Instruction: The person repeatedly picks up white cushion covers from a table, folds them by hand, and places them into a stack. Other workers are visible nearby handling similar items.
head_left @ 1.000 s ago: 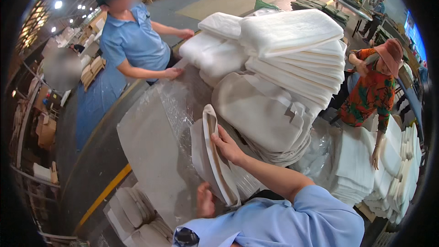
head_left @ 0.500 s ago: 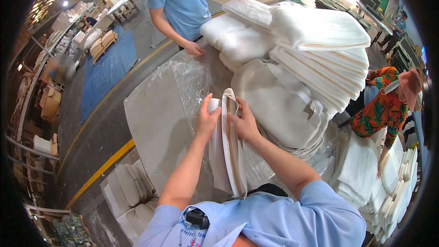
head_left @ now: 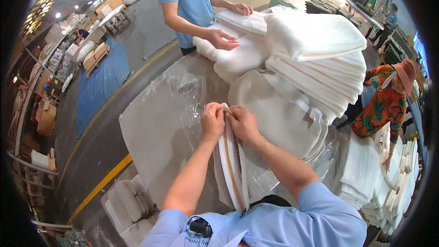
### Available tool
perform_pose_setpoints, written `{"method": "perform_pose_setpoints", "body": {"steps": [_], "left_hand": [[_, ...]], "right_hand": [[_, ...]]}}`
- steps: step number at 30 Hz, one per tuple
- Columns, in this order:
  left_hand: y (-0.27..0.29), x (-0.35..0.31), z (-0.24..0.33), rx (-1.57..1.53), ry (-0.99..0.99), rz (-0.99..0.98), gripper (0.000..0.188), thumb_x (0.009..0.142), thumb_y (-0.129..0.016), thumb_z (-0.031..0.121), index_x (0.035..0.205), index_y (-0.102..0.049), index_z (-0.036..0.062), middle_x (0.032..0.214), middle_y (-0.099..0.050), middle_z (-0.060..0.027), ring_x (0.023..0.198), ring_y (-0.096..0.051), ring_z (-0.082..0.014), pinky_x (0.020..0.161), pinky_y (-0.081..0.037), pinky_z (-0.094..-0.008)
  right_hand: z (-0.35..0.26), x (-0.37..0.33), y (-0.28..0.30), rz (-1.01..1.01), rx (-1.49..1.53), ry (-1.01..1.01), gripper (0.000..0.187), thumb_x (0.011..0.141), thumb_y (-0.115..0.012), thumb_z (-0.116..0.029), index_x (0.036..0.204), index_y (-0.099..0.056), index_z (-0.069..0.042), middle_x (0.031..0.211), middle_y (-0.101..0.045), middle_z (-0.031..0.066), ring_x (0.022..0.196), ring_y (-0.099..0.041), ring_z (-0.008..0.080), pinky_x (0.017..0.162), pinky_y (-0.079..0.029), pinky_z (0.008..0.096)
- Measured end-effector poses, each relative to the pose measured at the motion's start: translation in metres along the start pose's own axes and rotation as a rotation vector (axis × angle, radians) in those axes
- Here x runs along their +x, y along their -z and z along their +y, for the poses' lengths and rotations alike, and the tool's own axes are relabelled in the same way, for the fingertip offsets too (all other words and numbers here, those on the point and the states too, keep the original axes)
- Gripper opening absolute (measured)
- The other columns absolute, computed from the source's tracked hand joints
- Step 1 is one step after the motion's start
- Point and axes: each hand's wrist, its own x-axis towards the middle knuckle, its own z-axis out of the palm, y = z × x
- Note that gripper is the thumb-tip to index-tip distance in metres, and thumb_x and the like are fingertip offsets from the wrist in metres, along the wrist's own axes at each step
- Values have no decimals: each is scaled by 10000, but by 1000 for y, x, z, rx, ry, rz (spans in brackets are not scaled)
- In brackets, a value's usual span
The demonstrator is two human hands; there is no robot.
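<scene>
A long light-grey fabric cover (head_left: 232,169) with a white band and a tan strip, perhaps a zipper, runs from my body out over the table. My left hand (head_left: 213,121) pinches its far tip from the left side. Closed on the same tip from the right is my right hand (head_left: 242,122), its fingertips almost meeting the left ones. The exact edge between the fingers is hidden. Right of my hands lies a stack of rounded grey covers (head_left: 274,110), partly under white padding.
Folded white padding (head_left: 315,34) is piled at the far right of the plastic-covered table (head_left: 155,123). A co-worker in a blue shirt (head_left: 187,7) reaches over the pile's left end. Another person in a colourful shirt (head_left: 382,103) handles white stacks (head_left: 361,174). Grey cushions (head_left: 125,201) sit lower left.
My hands have come together at the cover's far tip, which is drawn slightly nearer to me. The blue-shirted co-worker's hands have moved right, over the white padding.
</scene>
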Motion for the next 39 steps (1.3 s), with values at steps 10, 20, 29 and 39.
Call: {"method": "perform_pose_setpoints", "body": {"steps": [10,20,29,39], "left_hand": [[-3,-32,-7,-132,145,141,27,974,-643,56,968,-641,30,1024,-671,-131,966,-661,-321,857,-529,-424],[-6,-33,-11,-198,167,136,36,985,-634,61,969,-634,28,1018,-672,-115,959,-660,-299,860,-521,-400],[6,-15,-34,-451,327,2,128,1014,-636,142,949,-621,33,946,-656,-73,791,-639,-199,747,-514,-334],[-31,37,-132,-769,866,-300,613,1114,-425,551,1541,-456,113,1388,-562,-136,1214,-558,-217,996,-469,-377]], "right_hand": [[-9,-19,2,-158,50,111,187,950,-684,-145,1062,-766,-20,1091,-728,160,981,-708,362,862,-574,427],[44,51,-10,-393,599,-345,396,1101,-560,-373,1252,-737,-52,1123,-701,8,1059,-595,109,946,-478,285],[66,62,-55,-430,871,-502,565,1129,-416,-496,1351,-671,-43,1230,-702,73,1106,-617,170,1014,-485,343],[51,80,-91,-400,1046,-706,909,1053,-252,-750,1665,-263,-78,1590,-470,173,1326,-522,276,1122,-422,389]]}}
